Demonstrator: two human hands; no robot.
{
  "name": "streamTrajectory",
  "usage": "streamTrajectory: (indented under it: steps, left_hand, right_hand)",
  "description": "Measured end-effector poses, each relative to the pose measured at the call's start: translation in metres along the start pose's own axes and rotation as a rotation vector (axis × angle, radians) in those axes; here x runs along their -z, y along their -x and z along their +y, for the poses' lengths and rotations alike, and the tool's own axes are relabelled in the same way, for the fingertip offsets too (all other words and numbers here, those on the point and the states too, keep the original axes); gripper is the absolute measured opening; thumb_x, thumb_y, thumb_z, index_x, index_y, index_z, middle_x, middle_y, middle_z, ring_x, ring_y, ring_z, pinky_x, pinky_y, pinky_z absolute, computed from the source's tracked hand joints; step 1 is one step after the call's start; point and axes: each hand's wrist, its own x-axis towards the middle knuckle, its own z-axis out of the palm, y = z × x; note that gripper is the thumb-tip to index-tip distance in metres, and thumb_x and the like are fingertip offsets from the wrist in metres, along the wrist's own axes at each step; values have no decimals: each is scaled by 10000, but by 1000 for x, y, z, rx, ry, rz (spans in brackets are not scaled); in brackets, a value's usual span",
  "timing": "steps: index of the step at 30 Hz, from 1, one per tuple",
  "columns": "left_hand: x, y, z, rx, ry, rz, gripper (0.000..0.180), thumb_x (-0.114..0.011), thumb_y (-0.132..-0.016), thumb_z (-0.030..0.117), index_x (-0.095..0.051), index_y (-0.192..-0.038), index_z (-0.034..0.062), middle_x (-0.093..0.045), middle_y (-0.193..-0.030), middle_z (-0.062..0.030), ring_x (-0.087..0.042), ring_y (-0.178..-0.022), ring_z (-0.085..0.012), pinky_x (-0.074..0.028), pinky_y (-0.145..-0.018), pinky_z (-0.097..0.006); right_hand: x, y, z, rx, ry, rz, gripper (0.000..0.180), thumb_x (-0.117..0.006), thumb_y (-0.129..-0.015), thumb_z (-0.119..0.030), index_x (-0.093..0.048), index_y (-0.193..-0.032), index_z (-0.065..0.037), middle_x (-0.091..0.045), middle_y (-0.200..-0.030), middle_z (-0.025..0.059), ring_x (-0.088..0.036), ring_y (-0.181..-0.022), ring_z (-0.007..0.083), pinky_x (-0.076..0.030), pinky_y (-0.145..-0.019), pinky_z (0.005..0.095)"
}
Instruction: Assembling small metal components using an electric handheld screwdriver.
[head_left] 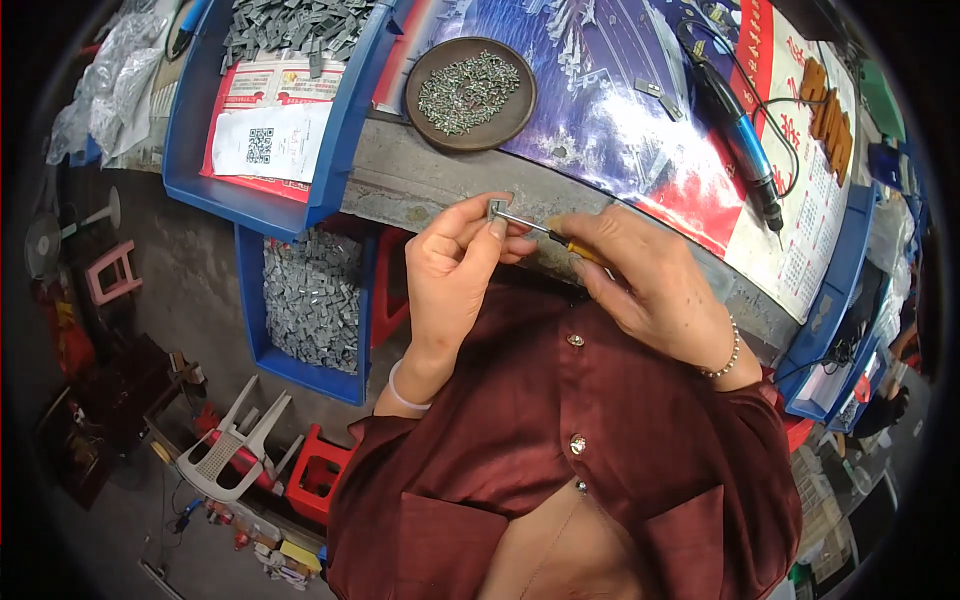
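Between the thumb and fingers of my left hand (452,268) is a small grey metal part (496,208). My right hand (660,283) grips a screwdriver (578,250) with a yellow and black handle, and its thin shaft reaches left so that the tip meets the grey part. Whether a screw sits at the tip is too small to tell. Both hands are raised in front of my chest, by the near edge of the workbench (400,170). Just beyond them stands a round brown dish (413,98) full of small silver screws (468,92).
A blue bin (345,130) at the left holds grey metal parts and papers. A lower blue bin (250,330) is filled with similar pieces. On the bench's right lie a blue-and-black electric screwdriver (740,135), its cable and two loose grey pieces (658,100). Brown blocks (832,125) stand farther right.
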Motion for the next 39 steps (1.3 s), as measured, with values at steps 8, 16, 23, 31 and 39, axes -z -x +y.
streamTrajectory:
  steps: [8, 16, 23, 31, 39]
  left_hand:
    - [-2, -1, 1, -19, -21, 5, 233, -512, -922, 4, -568, -1136, -70, -672, -903, -122, -666, -768, -151, -544, -693, -244]
    - [2, -4, -28, -452, -605, 128, 236, -579, -855, -12, -582, -1085, -68, -686, -825, -152, -691, -726, -200, -537, -621, -295]
    - [6, -5, -32, -638, -1038, 154, 233, -577, -826, -24, -613, -1056, -39, -670, -863, -195, -685, -743, -298, -529, -621, -346]
    - [3, -8, -37, -571, -967, 160, 214, -575, -830, -17, -612, -1039, -38, -669, -839, -199, -683, -723, -317, -524, -607, -361]
    - [1, -8, -27, -577, -892, 172, 215, -569, -814, -36, -592, -1027, -62, -655, -845, -224, -669, -700, -349, -524, -591, -389]
  right_hand:
    - [-2, 0, 3, 13, -6, 24, 314, -580, -808, -13, -549, -1120, -14, -559, -833, 156, -581, -717, 340, -478, -613, 403]
    - [-12, 3, 16, -3, -21, 19, 312, -573, -832, -1, -565, -1144, 13, -589, -823, 134, -585, -742, 261, -477, -697, 339]
    - [-22, -10, 55, -834, -1518, -467, 319, -509, -923, -85, -501, -1234, -11, -547, -720, 53, -260, -383, -12, -149, -306, 153]
    - [-37, -4, 31, 77, 203, -162, 402, -558, -814, -57, -521, -1208, 12, -556, -644, 117, -552, -417, 155, -408, -340, 306]
    - [1, -38, 42, -224, -257, -378, 320, -564, -854, -100, -559, -1157, 4, -531, -575, 41, -506, -415, 126, -380, -369, 294]
